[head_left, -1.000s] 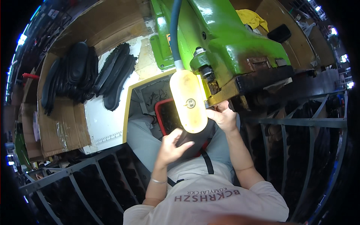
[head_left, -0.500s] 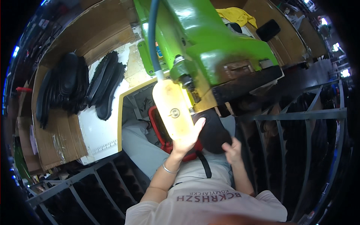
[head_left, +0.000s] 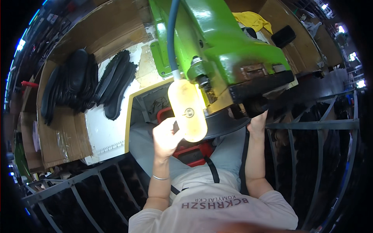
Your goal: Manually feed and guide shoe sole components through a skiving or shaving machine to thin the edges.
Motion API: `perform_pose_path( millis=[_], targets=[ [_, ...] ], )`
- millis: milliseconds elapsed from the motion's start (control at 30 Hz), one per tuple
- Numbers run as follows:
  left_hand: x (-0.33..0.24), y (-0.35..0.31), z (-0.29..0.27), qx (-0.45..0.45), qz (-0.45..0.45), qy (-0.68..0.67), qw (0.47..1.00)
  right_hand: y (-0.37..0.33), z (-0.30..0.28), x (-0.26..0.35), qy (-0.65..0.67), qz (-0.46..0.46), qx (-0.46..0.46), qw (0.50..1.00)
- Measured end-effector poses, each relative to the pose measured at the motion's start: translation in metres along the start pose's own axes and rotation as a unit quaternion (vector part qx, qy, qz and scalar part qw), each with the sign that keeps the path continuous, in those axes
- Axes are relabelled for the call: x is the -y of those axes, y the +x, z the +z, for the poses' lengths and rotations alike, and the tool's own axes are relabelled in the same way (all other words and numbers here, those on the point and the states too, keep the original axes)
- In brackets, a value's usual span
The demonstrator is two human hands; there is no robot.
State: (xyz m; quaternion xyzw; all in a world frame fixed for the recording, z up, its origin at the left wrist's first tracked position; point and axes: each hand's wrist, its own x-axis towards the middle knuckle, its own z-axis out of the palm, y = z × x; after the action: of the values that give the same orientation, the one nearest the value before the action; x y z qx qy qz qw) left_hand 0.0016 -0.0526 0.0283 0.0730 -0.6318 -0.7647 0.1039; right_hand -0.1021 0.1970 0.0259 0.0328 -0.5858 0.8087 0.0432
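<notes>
Now left hand point(head_left: 166, 136) grips pale oval plate point(head_left: 188, 110) w/ right hand point(head_left: 257, 121) closed under machine point(head_left: 229, 54).

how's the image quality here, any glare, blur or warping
Head view: strong fisheye warp, so the metal rack bars bow near the black rim; glare whitens the top of the green machine and the pale oval plate; the left hand looks slightly soft; the outer corners lie dark.

The left hand point(head_left: 166, 136) was raised against the lower edge of a pale yellow sole-shaped form point(head_left: 187, 110) mounted under a green machine point(head_left: 217, 46). The right hand point(head_left: 257, 123) touched the machine's dark underside. Black soles point(head_left: 93, 85) lay stacked on the worktop point(head_left: 105, 134).
</notes>
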Motion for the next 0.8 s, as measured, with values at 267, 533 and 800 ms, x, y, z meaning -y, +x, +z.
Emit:
perform_pose_path(
  millis=[267, 533, 800],
  targets=[
    [0.029, -0.055, -0.085, -0.082, -0.063, -0.09, 0.991, -0.042, 0.072, -0.009, -0.082, -0.06, 0.099, 0.99],
    [0.05, -0.107, -0.096, -0.106, -0.021, -0.062, 0.992, -0.058, 0.074, -0.034, -0.05, 0.058, 0.146, 0.986],
    [0.033, -0.059, -0.056, -0.032, 0.048, -0.002, 0.998, -0.047, 0.031, -0.042, -0.002, 0.013, 0.031, 0.999]
  ],
)
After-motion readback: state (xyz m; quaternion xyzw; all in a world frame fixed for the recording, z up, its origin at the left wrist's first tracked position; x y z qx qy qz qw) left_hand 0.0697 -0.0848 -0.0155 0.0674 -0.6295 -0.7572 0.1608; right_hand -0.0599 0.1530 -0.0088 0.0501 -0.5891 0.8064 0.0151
